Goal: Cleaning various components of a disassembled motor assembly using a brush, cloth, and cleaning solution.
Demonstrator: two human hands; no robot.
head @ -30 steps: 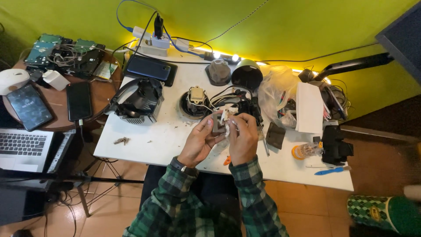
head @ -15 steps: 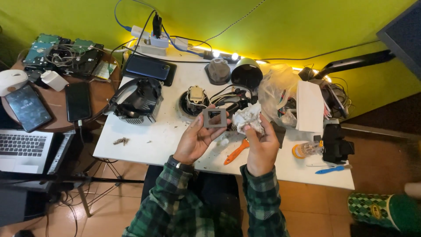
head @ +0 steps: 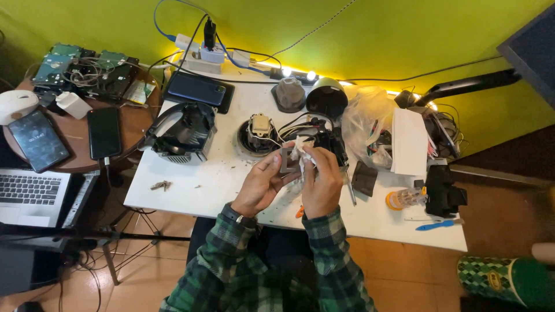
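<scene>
Hands brought back together over the table's [head: 191, 185] front middle, after standing apart half a second ago with the small square part raised in the left and the white wad off to the right. Left hand [head: 261, 184] now closed around that grey square part [head: 285, 162], pinched between thumb and fingers just above the table. Right hand [head: 321, 184] closed on the crumpled white tissue [head: 300, 155], pressed against the part's right side. Looks like a return to wiping the part, judging by tissue and part touching again. Orange-handled tool [head: 299, 211], plain to see a moment ago, now nearly hidden under the right wrist.

Containers: clear plastic bag [head: 364, 118] at the back right of the table, stuffed with wires and small bits, too tangled to sort out. White box [head: 408, 141] leaning beside it, contents unseen. Small clear jar [head: 404, 198] with an orange cap lying on its side near the right edge, contents unclear. Round black housing [head: 245, 141] behind the hands, holding a beige motor-like piece with wires running out. Black fan cooler [head: 188, 134] left of that. Blue pen [head: 435, 225] near the front right corner.
</scene>
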